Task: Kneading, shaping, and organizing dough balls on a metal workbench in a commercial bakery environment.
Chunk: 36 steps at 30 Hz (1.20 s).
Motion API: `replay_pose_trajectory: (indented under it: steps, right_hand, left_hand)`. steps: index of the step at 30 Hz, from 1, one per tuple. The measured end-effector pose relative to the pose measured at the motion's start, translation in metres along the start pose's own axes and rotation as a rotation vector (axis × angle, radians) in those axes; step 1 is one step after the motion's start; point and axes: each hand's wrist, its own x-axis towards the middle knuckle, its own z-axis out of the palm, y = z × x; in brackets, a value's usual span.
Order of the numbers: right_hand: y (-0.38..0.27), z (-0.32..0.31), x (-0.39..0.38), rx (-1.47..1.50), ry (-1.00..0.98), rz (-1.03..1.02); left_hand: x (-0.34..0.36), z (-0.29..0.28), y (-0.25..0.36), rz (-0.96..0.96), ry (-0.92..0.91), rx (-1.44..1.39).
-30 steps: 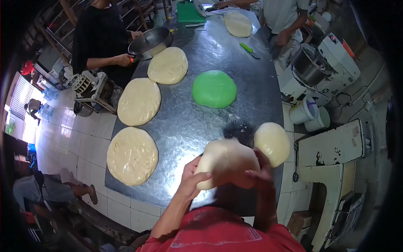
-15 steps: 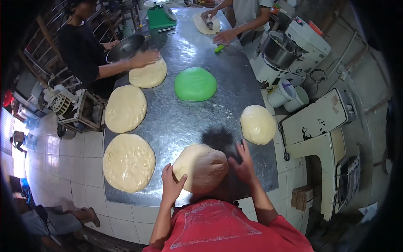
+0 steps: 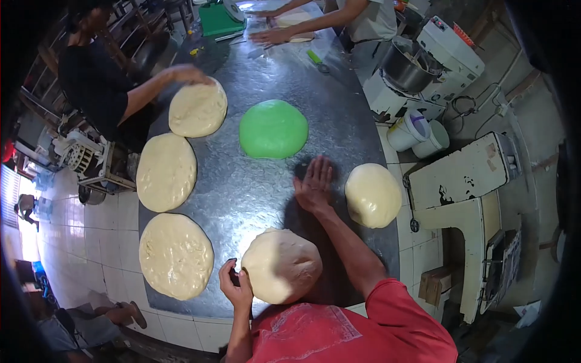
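A round, pale ball of dough (image 3: pixel 282 266) sits at the table's near edge, partly in my shadow. My left hand (image 3: pixel 236 285) is beside its left side, fingers loosely bent and thumb apart, with nothing visible in them. Stretched out toward the middle of the table, my right hand (image 3: pixel 313 184) lies palm down on the metal with fingers extended. Just beyond its fingertips is a bright green dough mound (image 3: pixel 273 129). A smooth pale dough ball (image 3: pixel 373 195) rests to the right of that forearm.
Flattened dough rounds (image 3: pixel 176 256) line the left side of the metal table (image 3: pixel 236 193). At the far left a person's hand (image 3: pixel 189 74) hovers over one round. Another person (image 3: pixel 369 21) works at the far end near a green-handled tool (image 3: pixel 316 58). A mixer (image 3: pixel 417 66) stands right.
My right hand has moved from beside the near dough forward onto the table's middle. My left hand's fingers have bent. The far-left person's pan has moved back off the table's edge.
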Motion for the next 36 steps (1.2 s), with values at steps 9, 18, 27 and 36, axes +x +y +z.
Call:
replay_pose_trajectory:
  steps: [9,18,27,36]
  right_hand:
    - [0.039,-0.026,-0.006,0.216,-0.208,-0.325]
    - [0.049,-0.025,0.026,0.191,-0.182,-0.462]
    - [0.086,-0.004,0.037,0.153,0.032,-0.550]
    - [0.056,-0.033,0.017,0.398,-0.065,-0.605]
  left_hand:
    - [-0.003,-0.002,0.000,0.055,0.015,0.078]
    - [-0.002,-0.002,-0.003,0.031,0.026,0.021]
    - [0.004,-0.001,-0.005,-0.008,0.061,-0.052]
    - [-0.006,-0.013,-0.009,-0.013,0.112,-0.021]
